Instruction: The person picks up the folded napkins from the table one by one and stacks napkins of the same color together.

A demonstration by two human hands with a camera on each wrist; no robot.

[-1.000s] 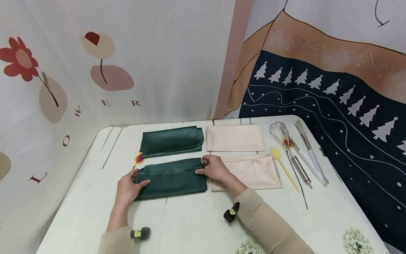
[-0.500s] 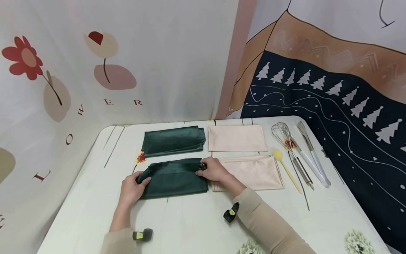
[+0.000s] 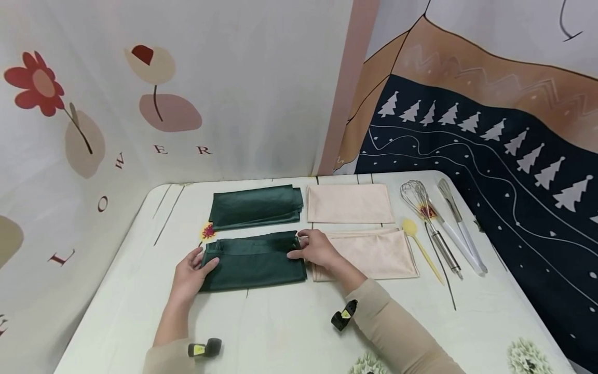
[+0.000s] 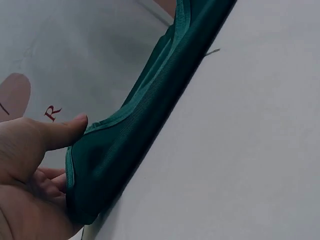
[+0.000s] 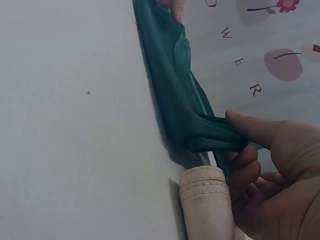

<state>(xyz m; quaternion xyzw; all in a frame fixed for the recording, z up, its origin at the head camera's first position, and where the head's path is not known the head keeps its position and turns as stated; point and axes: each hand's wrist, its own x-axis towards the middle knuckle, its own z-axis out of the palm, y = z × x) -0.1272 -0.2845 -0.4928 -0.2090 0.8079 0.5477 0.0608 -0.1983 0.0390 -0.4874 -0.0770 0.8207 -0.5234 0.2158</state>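
A folded dark green satin cloth (image 3: 254, 267) lies at the front left of the table, its upper layer folded along the back edge. My left hand (image 3: 188, 275) holds its left edge, thumb on top. In the left wrist view the fingers (image 4: 52, 182) are partly behind the green cloth (image 4: 120, 150). At the back right corner, my right hand (image 3: 320, 251) pinches the fabric between thumb and fingers. The right wrist view shows that corner drawn out into a ridge by the right hand (image 5: 280, 170). A folded pale pink cloth (image 3: 374, 257) lies partly under the right hand.
Behind lie another folded green cloth (image 3: 254, 208) and another folded pink cloth (image 3: 349, 203). On the right are a yellow spoon-shaped utensil (image 3: 422, 254), a whisk (image 3: 436, 239) and metal tongs (image 3: 462, 228). Curtains with printed pictures stand behind the table (image 3: 280, 332).
My left hand first drew the cloth's left end up and inward, bunching it, then moved back left and down, and that end lies flatter. The right hand has stayed at its corner.
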